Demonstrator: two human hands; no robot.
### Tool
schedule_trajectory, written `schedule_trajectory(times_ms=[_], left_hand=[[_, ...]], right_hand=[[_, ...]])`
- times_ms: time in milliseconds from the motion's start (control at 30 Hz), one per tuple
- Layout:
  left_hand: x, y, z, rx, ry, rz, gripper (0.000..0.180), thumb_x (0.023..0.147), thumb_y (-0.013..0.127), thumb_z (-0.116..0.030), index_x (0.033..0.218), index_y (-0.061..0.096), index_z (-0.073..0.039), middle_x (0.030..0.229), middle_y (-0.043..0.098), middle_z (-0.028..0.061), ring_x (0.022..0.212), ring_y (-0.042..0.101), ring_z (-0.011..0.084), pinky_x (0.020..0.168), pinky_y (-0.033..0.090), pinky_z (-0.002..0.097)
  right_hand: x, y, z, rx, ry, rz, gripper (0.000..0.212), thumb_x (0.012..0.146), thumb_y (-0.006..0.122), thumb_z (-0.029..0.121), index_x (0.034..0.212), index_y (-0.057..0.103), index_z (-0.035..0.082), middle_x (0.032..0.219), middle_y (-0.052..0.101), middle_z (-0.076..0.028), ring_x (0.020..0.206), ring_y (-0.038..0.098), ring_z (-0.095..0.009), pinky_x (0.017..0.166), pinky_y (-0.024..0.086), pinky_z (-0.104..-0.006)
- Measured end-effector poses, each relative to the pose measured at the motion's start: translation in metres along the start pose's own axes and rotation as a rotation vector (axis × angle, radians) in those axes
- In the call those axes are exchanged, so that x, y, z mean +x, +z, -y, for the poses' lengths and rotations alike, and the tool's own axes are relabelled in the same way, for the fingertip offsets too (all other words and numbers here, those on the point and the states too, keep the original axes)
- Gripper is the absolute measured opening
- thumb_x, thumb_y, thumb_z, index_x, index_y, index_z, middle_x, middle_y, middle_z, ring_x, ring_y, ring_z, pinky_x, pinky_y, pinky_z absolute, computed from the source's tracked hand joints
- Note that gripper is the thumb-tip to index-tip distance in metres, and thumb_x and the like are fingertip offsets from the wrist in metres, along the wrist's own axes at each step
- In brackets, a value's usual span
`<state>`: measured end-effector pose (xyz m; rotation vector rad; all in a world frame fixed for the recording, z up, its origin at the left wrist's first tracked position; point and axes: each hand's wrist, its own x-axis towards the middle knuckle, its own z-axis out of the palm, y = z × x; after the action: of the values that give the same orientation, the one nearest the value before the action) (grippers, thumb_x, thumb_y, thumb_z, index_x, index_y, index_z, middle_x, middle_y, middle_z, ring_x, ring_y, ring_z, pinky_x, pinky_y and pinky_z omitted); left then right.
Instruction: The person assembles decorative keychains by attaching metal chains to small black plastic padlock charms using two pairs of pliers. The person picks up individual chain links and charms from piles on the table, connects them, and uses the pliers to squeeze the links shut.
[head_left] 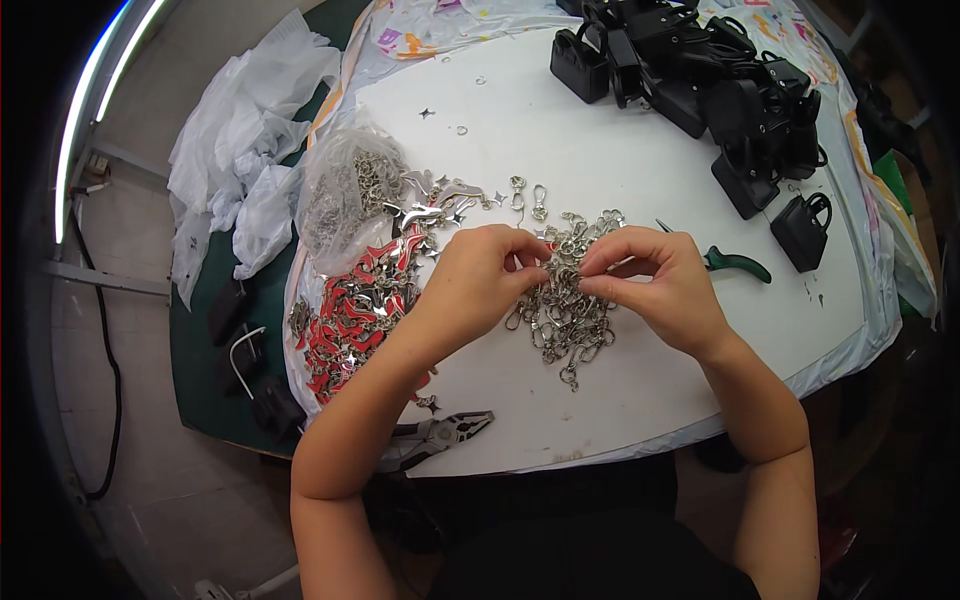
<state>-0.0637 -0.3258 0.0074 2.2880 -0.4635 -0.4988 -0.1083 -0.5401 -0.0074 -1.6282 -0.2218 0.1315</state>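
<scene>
My left hand [490, 270] and my right hand [655, 285] face each other, fingertips pinched, over a pile of silver swivel clasps [570, 330]. Whatever is between the fingertips blends into the metal behind and is too small to make out. Two loose clasps [540, 202] lie just beyond the pile. To the left, partly behind my left forearm, spreads a heap of red and silver metal charms [350, 325], some star-shaped. Green-handled pliers [735, 262] lie to the right of my right hand, partly hidden by it.
A clear plastic bag [335, 195] of small metal parts stands behind the charms. Several small black handbags [690, 95] are heaped at the far right; one [802, 232] sits apart. Combination pliers [445, 435] lie at the near edge. White plastic bags [250, 140] rest at far left.
</scene>
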Motion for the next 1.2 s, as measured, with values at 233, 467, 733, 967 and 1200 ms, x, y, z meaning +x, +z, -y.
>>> schedule_trajectory(times_ms=[233, 467, 733, 967, 1200], left_hand=[[-0.043, -0.007, 0.007, -0.716, -0.151, 0.002, 0.016, 0.09, 0.07, -0.01, 0.101, 0.07, 0.002, 0.089, 0.07, 0.004, 0.082, 0.063, 0.0088, 0.075, 0.05, 0.0245], [-0.057, -0.001, 0.009, -1.057, -0.186, -0.005, 0.013, 0.092, 0.066, -0.007, 0.1, 0.067, 0.003, 0.094, 0.071, 0.0118, 0.086, 0.069, 0.0184, 0.079, 0.057, 0.0325], [-0.053, 0.01, 0.016, -1.124, -0.156, 0.014, 0.016, 0.09, 0.069, -0.006, 0.102, 0.067, 0.005, 0.095, 0.071, 0.0115, 0.088, 0.071, 0.0189, 0.084, 0.058, 0.0328], [-0.053, 0.012, 0.018, -1.099, -0.109, 0.014, 0.015, 0.091, 0.068, -0.005, 0.102, 0.067, 0.005, 0.095, 0.071, 0.0125, 0.089, 0.071, 0.0192, 0.084, 0.058, 0.0332], [-0.051, 0.014, 0.02, -1.078, -0.075, 0.0, 0.014, 0.091, 0.068, -0.005, 0.101, 0.068, 0.005, 0.094, 0.072, 0.0127, 0.088, 0.071, 0.0193, 0.083, 0.057, 0.032]], right_hand=[[0.001, -0.002, -0.001, 0.176, 0.171, 0.13, 0.007, 0.081, 0.077, 0.004, 0.087, 0.074, 0.0, 0.079, 0.071, -0.004, 0.072, 0.065, -0.008, 0.068, 0.052, -0.021], [-0.004, 0.009, 0.007, -0.072, 0.153, 0.074, 0.011, 0.082, 0.075, 0.002, 0.092, 0.073, -0.003, 0.082, 0.072, -0.006, 0.075, 0.067, -0.009, 0.07, 0.054, -0.0221], [-0.003, 0.003, 0.007, 0.048, 0.312, 0.167, 0.011, 0.082, 0.074, -0.001, 0.093, 0.072, -0.003, 0.086, 0.072, -0.007, 0.08, 0.069, -0.01, 0.073, 0.055, -0.0226], [-0.004, 0.005, 0.007, 0.102, 0.243, 0.163, 0.008, 0.084, 0.073, -0.001, 0.091, 0.072, -0.004, 0.08, 0.071, -0.007, 0.073, 0.066, -0.009, 0.067, 0.053, -0.0221], [0.0, 0.001, 0.006, 0.202, 0.4, 0.232, 0.01, 0.087, 0.07, 0.002, 0.094, 0.072, -0.004, 0.075, 0.068, -0.005, 0.061, 0.061, -0.009, 0.057, 0.05, -0.0223]])
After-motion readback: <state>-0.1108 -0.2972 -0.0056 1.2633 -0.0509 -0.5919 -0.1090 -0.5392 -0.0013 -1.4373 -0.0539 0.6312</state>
